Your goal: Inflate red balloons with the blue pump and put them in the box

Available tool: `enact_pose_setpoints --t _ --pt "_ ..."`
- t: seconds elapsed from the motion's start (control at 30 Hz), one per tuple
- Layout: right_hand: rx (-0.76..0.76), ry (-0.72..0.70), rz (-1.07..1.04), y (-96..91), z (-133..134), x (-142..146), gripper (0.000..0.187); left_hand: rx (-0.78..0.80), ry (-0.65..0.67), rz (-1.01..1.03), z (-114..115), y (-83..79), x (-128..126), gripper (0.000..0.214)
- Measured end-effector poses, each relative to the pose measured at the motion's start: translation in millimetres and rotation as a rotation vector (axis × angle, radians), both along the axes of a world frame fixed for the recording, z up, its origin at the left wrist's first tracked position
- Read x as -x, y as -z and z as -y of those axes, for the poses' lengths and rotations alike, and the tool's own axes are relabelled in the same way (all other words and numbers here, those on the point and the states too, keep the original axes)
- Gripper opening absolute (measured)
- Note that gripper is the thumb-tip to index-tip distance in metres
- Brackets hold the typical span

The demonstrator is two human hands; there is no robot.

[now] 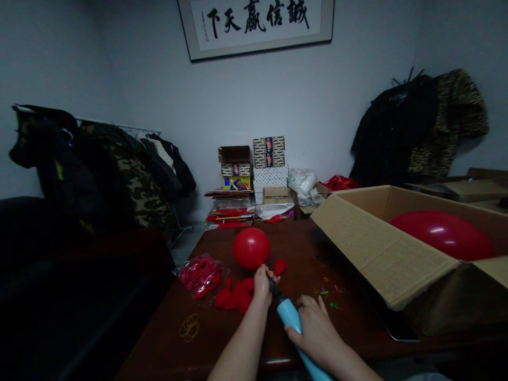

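Note:
A small, partly inflated red balloon (251,247) stands above the middle of the table. My left hand (262,286) is closed round its neck, at the black nozzle (273,286) of a light blue hand pump (290,314). Lower right, my right hand (315,329) grips the pump's blue body, thumb on the near side and fingers over the far side. The pump slants from the balloon down toward me, and its lower end leaves the picture. Loose uninflated red balloons (236,296) lie beside my left wrist, and a single one (280,266) rests just beyond that hand.
A clear bag of red balloons (201,276) and yellowish rubber bands (189,327) lie on the left of the table (166,338). Small colored bits (333,305) are scattered on the right. An open cardboard box (381,248) there holds a large red balloon (442,234). Stacked boxes (270,180) stand behind.

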State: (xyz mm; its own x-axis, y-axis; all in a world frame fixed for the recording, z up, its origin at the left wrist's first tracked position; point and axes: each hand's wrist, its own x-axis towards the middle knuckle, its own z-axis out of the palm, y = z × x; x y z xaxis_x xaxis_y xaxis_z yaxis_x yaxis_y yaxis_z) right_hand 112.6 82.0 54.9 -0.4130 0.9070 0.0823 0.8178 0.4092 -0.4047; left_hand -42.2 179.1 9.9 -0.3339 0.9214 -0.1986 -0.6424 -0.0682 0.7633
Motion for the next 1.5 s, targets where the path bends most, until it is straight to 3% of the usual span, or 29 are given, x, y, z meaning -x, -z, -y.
enact_pose_setpoints --t 0.13,0.3,0.6,0.73,1.03,1.5 --pt "-0.007 0.022 -0.02 5.2 -9.2 14.5 0.04 -0.005 -0.006 -0.042 -3.2 1.6 1.8 0.025" --pt "-0.026 0.031 -0.054 17.6 -2.3 16.3 0.042 -0.024 -0.042 -0.063 -10.8 -0.8 15.0 0.021" --pt "0.095 -0.073 0.064 18.2 23.7 -28.9 0.054 0.007 -0.183 -0.008 -21.4 -7.1 56.0 0.017" --pt "0.113 -0.061 0.064 13.1 26.1 -37.4 0.055 0.016 -0.185 0.03 -20.6 -8.7 63.3 0.016" --pt "0.036 -0.037 0.0 4.6 13.3 -26.2 0.052 -0.004 -0.201 0.027 -15.5 -16.9 57.5 0.016" --pt "-0.061 0.002 -0.009 -1.3 -22.5 21.4 0.043 -0.019 -0.085 0.007 -9.6 -6.7 23.8 0.022"
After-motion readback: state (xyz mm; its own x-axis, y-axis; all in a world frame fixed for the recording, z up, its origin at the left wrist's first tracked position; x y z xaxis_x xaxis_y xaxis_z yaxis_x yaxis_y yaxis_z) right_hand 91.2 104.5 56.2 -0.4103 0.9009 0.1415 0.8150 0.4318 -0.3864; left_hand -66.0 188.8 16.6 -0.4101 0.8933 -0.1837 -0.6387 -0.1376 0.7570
